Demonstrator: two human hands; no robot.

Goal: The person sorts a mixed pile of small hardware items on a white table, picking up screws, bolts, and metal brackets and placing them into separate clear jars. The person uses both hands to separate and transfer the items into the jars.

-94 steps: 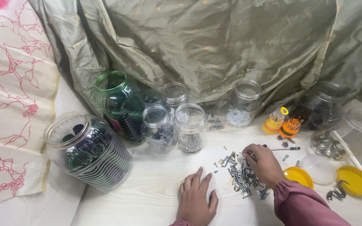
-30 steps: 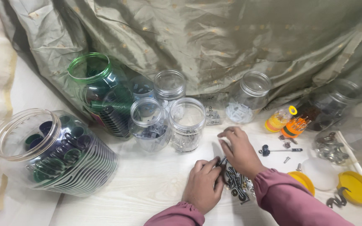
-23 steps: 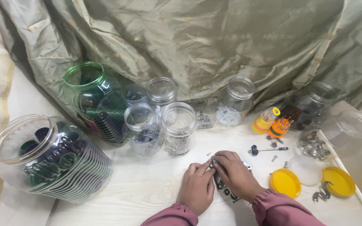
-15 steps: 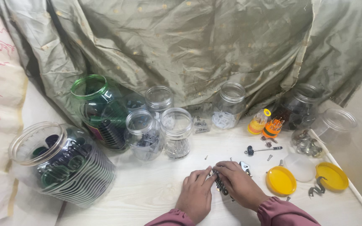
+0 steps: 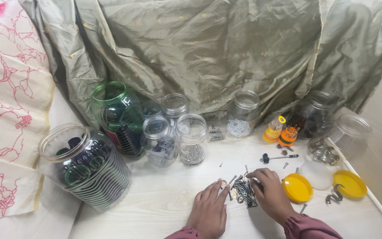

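Observation:
A pile of dark screws and small metal parts (image 5: 243, 191) lies on the white table (image 5: 164, 199) near the front. My left hand (image 5: 209, 213) rests flat just left of the pile, its fingertips by a brass-coloured piece (image 5: 223, 183). My right hand (image 5: 269, 194) sits curled at the pile's right side, fingers touching the screws. Whether it pinches one I cannot tell.
Open clear jars stand behind: a big one (image 5: 85, 166) at left, a green one (image 5: 118, 117), two small ones (image 5: 160, 140) (image 5: 192, 138) and others along the green cloth (image 5: 208, 48). Yellow lids (image 5: 297, 187) (image 5: 350, 183), a white lid (image 5: 317, 174), a screwdriver (image 5: 278, 157) lie right.
Both hands have drawn together around the screw pile near the table's front. The view has shifted, so the jars sit a little differently in frame.

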